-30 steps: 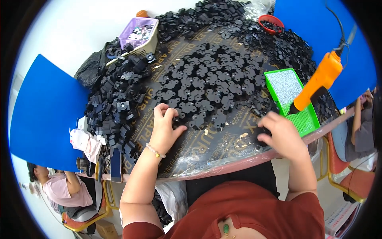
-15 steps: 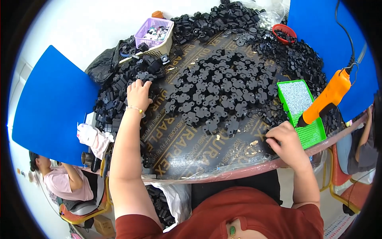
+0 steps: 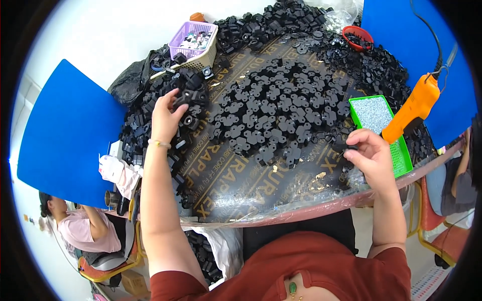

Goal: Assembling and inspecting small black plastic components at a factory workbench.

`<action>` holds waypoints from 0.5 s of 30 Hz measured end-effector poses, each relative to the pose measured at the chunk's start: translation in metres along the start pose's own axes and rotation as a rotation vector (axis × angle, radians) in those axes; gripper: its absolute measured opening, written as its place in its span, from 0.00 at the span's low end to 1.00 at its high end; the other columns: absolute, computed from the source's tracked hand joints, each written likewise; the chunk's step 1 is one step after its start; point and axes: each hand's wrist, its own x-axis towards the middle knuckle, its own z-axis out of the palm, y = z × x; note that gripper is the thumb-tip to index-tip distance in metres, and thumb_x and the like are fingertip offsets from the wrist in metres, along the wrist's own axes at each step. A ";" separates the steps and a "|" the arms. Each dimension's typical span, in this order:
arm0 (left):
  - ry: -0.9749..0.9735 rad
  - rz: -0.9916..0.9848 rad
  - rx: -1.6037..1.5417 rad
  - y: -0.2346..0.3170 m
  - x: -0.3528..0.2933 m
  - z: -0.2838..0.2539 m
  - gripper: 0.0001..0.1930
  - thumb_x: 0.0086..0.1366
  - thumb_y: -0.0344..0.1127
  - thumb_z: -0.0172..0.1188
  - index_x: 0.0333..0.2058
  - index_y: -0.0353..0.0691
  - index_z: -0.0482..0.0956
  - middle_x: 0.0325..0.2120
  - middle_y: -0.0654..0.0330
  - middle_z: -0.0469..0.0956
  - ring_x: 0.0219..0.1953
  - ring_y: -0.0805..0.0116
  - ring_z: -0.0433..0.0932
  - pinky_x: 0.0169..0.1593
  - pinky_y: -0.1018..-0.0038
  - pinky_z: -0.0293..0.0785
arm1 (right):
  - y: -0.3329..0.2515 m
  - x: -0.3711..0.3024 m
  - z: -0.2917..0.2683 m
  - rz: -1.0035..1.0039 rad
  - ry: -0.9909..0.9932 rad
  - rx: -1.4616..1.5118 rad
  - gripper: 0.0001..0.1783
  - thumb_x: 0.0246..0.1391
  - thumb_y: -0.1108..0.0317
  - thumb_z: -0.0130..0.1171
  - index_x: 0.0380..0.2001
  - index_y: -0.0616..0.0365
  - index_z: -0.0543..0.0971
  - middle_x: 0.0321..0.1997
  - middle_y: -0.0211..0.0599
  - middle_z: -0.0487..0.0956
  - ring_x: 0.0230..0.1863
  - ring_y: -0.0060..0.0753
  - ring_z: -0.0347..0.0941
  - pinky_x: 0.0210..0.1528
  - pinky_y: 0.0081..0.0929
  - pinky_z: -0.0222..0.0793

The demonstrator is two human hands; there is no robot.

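My left hand (image 3: 166, 118) is at the left heap of black plastic housings (image 3: 143, 120), with thumb and fingers closed around one black plastic housing (image 3: 187, 97). At the right, my right hand (image 3: 372, 155) is raised over the table near the green tray, pinching a small dark plastic piece (image 3: 351, 147) between thumb and fingers; its exact shape is hard to make out. Between my hands lies a broad spread of black lobed plastic parts (image 3: 281, 110) with holes in their ends. Just beyond my right hand, an orange electric screwdriver (image 3: 412, 109) on a cord leans over the green tray (image 3: 401, 159) of small silvery screws (image 3: 372, 118).
A lilac basket (image 3: 175, 42) of small parts stands at the back left, and a red bowl (image 3: 365, 34) at the back right. Blue partitions (image 3: 65, 135) flank the table. A cloth (image 3: 118, 173) lies at the left edge. Other people (image 3: 83, 228) sit on both sides.
My left hand has lifted slightly and turned, now showing a housing in its grip. My right hand has risen from the table edge with a small dark piece. The screwdriver has shifted slightly up.
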 end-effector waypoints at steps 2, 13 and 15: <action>-0.165 -0.257 -0.808 0.047 -0.005 0.005 0.21 0.66 0.29 0.60 0.57 0.35 0.73 0.47 0.59 0.78 0.43 0.73 0.78 0.47 0.77 0.76 | -0.003 0.013 0.002 -0.040 -0.025 0.028 0.12 0.52 0.83 0.61 0.41 0.63 0.77 0.41 0.28 0.76 0.43 0.19 0.73 0.50 0.20 0.70; -0.399 -0.567 -2.008 0.155 -0.079 0.095 0.18 0.68 0.35 0.56 0.52 0.30 0.71 0.46 0.48 0.77 0.48 0.52 0.80 0.51 0.70 0.83 | -0.011 0.085 0.063 -0.102 -0.133 0.447 0.11 0.54 0.81 0.62 0.41 0.66 0.77 0.42 0.35 0.79 0.41 0.28 0.79 0.48 0.25 0.77; -0.405 -0.612 -2.062 0.147 -0.086 0.107 0.19 0.68 0.37 0.56 0.51 0.28 0.72 0.47 0.47 0.78 0.46 0.55 0.80 0.52 0.71 0.81 | 0.006 0.079 0.064 -0.095 -0.100 0.410 0.09 0.54 0.80 0.62 0.40 0.63 0.78 0.41 0.31 0.79 0.42 0.23 0.77 0.48 0.22 0.75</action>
